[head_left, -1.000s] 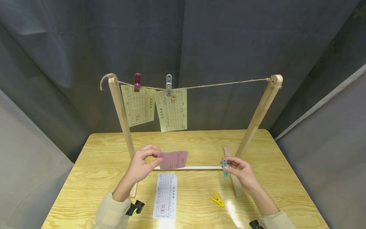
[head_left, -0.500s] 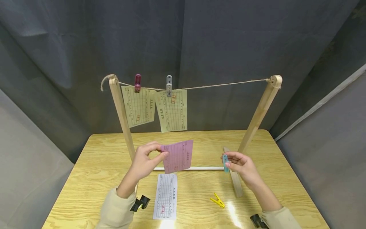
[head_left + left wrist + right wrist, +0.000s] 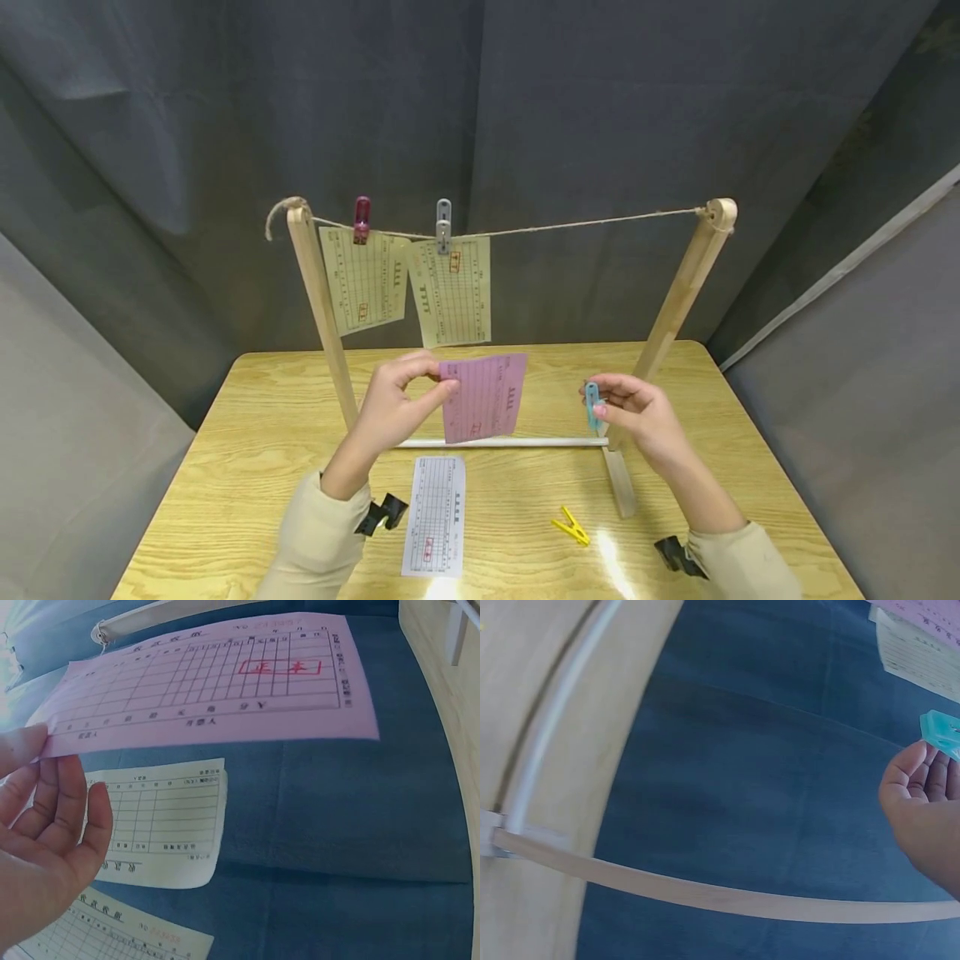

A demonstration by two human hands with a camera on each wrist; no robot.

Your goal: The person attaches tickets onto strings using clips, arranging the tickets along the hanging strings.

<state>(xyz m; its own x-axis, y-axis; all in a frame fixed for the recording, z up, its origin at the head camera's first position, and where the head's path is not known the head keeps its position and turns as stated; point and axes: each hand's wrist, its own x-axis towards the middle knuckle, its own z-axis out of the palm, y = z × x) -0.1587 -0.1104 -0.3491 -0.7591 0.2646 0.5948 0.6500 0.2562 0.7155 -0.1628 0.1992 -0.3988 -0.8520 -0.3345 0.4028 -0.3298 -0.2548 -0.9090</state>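
Observation:
My left hand (image 3: 402,402) pinches a pink receipt slip (image 3: 486,398) by its left edge, thumb in front, and the slip is raised above the table. In the left wrist view the slip (image 3: 217,686) shows a printed grid and a red stamp. On the right, my right hand (image 3: 637,421) holds a light blue clothespin (image 3: 592,406) between thumb and fingers, near the right post. Two yellowish receipt slips hang from a twine line (image 3: 570,225): the left slip (image 3: 365,279) under a dark red clothespin (image 3: 362,221), the other slip (image 3: 452,292) under a grey clothespin (image 3: 443,227).
The twine runs between a left wooden post (image 3: 322,312) and a right wooden post (image 3: 686,287), joined low down by a white rod (image 3: 525,442). A white receipt slip (image 3: 435,517) and a yellow clothespin (image 3: 572,527) lie on the wooden table (image 3: 225,467). Dark curtains (image 3: 600,108) stand behind.
My left hand has risen and moved right with the pink slip, which now faces the head camera more fully. The right hand has lifted slightly with the light blue clothespin.

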